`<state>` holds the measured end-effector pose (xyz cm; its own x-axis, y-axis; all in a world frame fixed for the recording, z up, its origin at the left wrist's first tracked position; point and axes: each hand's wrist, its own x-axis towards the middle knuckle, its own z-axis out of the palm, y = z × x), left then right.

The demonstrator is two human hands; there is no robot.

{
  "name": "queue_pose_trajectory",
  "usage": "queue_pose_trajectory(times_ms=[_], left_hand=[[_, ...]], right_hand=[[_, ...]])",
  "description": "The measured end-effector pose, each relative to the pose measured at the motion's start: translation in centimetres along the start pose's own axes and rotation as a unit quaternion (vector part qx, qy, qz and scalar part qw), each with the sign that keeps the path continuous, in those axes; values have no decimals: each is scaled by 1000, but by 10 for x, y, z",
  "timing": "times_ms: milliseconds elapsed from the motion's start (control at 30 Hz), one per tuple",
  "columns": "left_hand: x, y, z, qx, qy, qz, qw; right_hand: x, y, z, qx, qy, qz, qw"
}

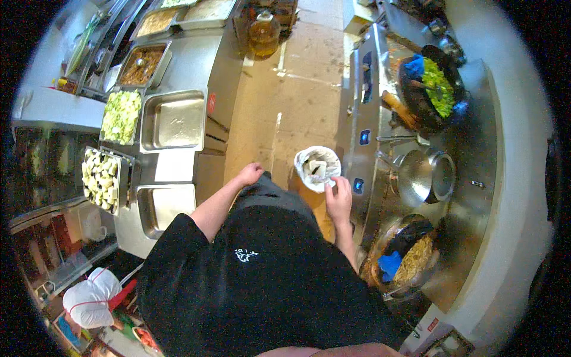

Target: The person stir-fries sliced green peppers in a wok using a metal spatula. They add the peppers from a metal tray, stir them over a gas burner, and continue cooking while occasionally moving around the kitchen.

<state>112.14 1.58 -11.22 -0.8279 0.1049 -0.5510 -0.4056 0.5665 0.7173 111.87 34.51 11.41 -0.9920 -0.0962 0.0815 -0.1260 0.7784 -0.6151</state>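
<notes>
My left hand [251, 174] is loosely curled at the edge of the dark apron, and whether it grips the cloth cannot be told. My right hand [339, 198] reaches over the near rim of a round waste bin with a white liner [328, 154]; its fingertips are at the rim, and it is unclear whether they hold anything. Inside the bin lie pale scraps. On the left counter are an empty steel pan [174, 121], a pan of chopped green vegetable [120, 117], and a tray of pale cut chunks [101, 179].
Along the right stove stand a wok with greens [437, 87], a metal strainer [412, 176] and a wok with noodle-like food [415, 263]. A large bottle of amber liquid [264, 38] stands ahead on the floor. A co-worker in a white hat [91, 299] is at lower left.
</notes>
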Motion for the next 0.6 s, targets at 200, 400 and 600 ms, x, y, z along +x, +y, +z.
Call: queue_pose_trajectory(times_ms=[200, 400, 600], left_hand=[[9, 17, -15, -17, 27, -29, 999], [45, 42, -49, -19, 12, -93, 995], [141, 17, -86, -32, 44, -143, 988]], right_hand=[[89, 28, 32, -211, -418, 196, 862], [129, 120, 110, -189, -559, 94, 802], [293, 133, 68, -56, -280, 230, 930]])
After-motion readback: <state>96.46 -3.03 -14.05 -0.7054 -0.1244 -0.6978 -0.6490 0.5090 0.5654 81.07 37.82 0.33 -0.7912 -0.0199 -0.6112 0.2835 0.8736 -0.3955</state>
